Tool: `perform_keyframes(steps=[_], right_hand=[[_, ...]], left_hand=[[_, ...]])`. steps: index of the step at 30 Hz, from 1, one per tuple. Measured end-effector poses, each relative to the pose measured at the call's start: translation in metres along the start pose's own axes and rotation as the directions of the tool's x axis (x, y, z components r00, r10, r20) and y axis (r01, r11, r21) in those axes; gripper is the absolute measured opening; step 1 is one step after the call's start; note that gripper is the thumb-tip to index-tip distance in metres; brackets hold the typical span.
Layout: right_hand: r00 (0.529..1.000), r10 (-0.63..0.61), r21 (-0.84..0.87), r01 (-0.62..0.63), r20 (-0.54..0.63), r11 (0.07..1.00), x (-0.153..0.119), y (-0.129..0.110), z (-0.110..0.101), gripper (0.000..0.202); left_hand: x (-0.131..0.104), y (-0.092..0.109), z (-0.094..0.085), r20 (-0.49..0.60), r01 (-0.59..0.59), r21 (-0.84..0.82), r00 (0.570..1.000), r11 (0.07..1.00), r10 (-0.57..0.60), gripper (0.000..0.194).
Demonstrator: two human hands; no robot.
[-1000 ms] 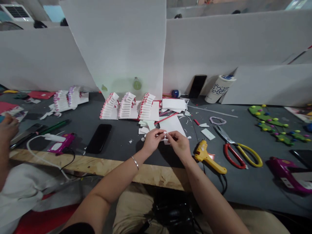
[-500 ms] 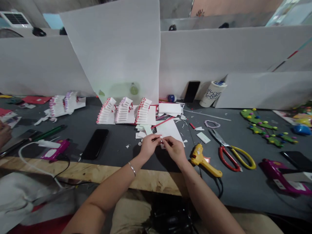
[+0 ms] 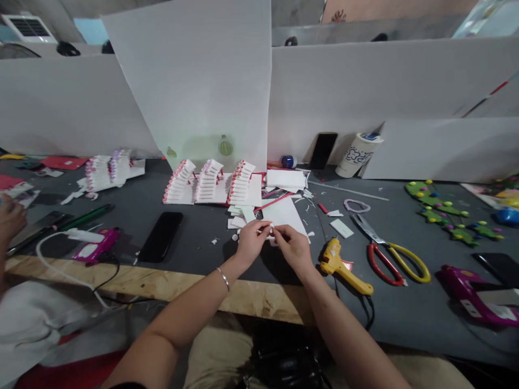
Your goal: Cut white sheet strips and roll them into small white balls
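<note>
My left hand (image 3: 251, 241) and my right hand (image 3: 292, 246) meet over the front of the table, fingertips pinched together. Between them is a small white piece (image 3: 271, 227), mostly covered by the fingers; its kind is too small to make out. A white sheet (image 3: 288, 213) lies beneath and behind the hands. Small white and pale green offcuts (image 3: 239, 216) are scattered just left of it. Behind these stand white stepped paper models with red-tipped rows (image 3: 241, 181), side by side. To the right of my right hand lies a yellow glue gun (image 3: 343, 265).
Scissors (image 3: 387, 248) with red and yellow handles lie at the right. A black phone (image 3: 161, 236) rests at the left, near a magenta device (image 3: 97, 247) with a cable. A paper cup (image 3: 357, 155) leans by the back board. Another person's hand (image 3: 11, 219) is at the far left.
The view has shifted slightly, so most things sit a little farther right. My hands stay together at the small white piece. The other person's hand at far left shows more.
</note>
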State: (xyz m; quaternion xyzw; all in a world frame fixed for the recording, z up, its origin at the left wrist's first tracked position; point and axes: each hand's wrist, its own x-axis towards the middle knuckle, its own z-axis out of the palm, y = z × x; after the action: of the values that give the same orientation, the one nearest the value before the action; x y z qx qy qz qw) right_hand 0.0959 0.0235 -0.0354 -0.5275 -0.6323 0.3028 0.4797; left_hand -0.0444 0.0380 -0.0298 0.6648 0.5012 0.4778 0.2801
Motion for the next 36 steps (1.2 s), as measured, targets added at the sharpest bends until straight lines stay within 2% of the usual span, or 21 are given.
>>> perform_keyframes(steps=[4,10,17,22,26,30,36], right_hand=[[1.000,0.021,0.017,-0.021,0.008,1.000,-0.001,0.002,0.002,0.029],[0.996,0.056,0.012,-0.055,-0.062,0.998,0.000,0.007,0.002,0.031],[1.000,0.009,0.017,-0.009,-0.003,1.000,0.001,0.002,-0.004,0.029],[1.000,0.007,0.022,-0.007,0.001,1.000,0.003,0.004,-0.005,0.030],[0.999,0.028,0.031,-0.027,-0.021,0.999,0.003,0.004,-0.004,0.034],[1.000,0.012,0.039,-0.013,0.016,0.999,0.002,0.000,-0.004,0.031],[1.000,0.009,0.021,-0.009,0.022,1.000,0.001,-0.004,-0.004,0.029]], left_hand=[[-0.001,0.000,0.003,-0.012,-0.007,0.012,1.000,1.000,0.008,0.013],[-0.002,0.001,0.006,0.017,-0.005,-0.053,1.000,0.999,0.006,0.015],[0.000,-0.011,0.005,0.096,0.103,-0.245,0.992,0.964,-0.082,0.020],[0.001,-0.011,0.002,0.133,0.151,-0.314,0.984,0.937,-0.114,0.023],[0.002,-0.010,0.003,0.120,0.174,-0.326,0.983,0.929,-0.142,0.024],[0.002,-0.010,0.004,0.099,0.177,-0.309,0.983,0.934,-0.153,0.025],[-0.001,-0.008,0.007,0.040,0.133,-0.201,0.991,0.970,-0.128,0.019]])
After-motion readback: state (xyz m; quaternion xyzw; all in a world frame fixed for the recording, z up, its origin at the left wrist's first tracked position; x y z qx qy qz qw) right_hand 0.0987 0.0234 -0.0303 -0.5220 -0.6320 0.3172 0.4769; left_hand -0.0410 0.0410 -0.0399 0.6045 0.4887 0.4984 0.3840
